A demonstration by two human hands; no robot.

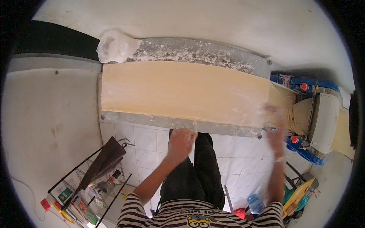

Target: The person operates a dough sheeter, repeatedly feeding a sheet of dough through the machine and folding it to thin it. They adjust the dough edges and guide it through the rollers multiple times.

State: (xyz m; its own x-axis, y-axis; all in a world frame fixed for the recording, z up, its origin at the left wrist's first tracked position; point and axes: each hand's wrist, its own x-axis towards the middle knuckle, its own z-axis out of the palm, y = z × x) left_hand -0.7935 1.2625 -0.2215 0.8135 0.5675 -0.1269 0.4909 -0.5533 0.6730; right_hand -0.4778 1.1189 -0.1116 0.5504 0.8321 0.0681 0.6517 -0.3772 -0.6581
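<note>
One pale-yellow dough sheet (182,89), laid flat on a floured grey table (228,129), left hand (181,141) at the near edge, fingers curled, any grasp indeterminable, right hand (276,131) blurred by the sheet's right end, finger state indeterminable, white plastic bag (117,46) at far left, blue-and-white machine (324,117) at right.

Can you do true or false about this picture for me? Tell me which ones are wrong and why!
1. A long sheet of dough lies flat on the table. True.
2. The white plastic bag is at the table's near right corner. False: it is at the far left corner.
3. The blue and white machine is to the right of the table. True.
4. The left hand is at the table's far edge. False: it is at the near edge.
5. The right hand looks sharp and clear. False: it is blurred.
6. The shirt has stripes. True.
</note>
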